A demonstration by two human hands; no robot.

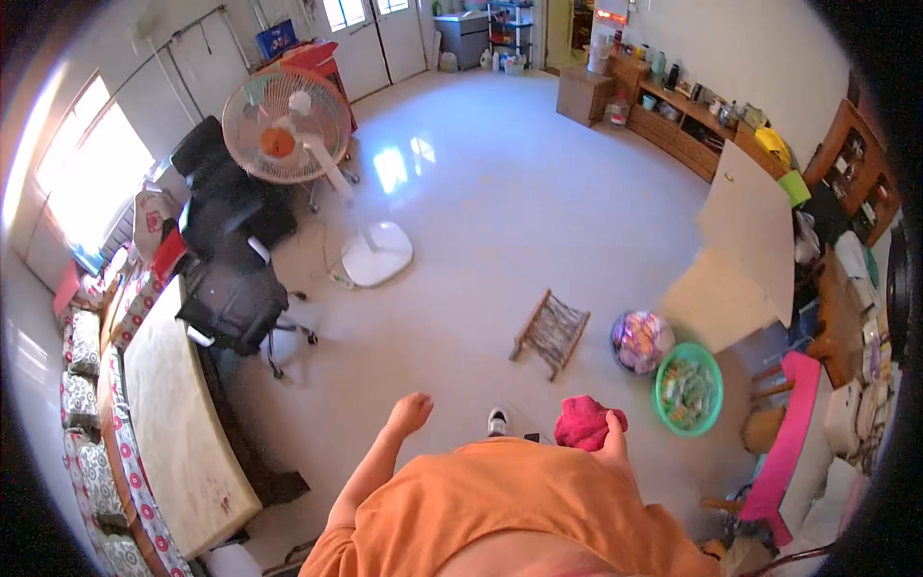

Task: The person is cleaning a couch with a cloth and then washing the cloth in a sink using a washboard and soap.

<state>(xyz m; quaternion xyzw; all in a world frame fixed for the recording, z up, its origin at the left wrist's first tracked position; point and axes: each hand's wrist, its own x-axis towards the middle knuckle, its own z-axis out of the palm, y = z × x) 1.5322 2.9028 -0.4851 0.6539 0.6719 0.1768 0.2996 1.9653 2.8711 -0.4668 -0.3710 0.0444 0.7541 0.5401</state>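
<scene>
A crumpled red cloth (583,422) is bunched in my right hand (614,441), held out in front of my orange shirt (519,472). My left hand (411,415) hangs over the floor with its fingers curled in, and nothing shows in it. One of my shoes (497,420) peeks out below the shirt, between the two hands. Beyond my right hand are a green plastic basin (718,415) with packets inside and a round container (621,360) filled with shiny, colourful wrapped items. A low folding stool (555,332) with a woven seat lies on the floor ahead.
To the left are a marble-topped table (173,425), a black office chair (238,296) and a white pedestal fan (378,252). A wooden cabinet (670,133) lines the far right wall. Pale boards (753,238) and a stool with a pink cover (782,447) stand at right.
</scene>
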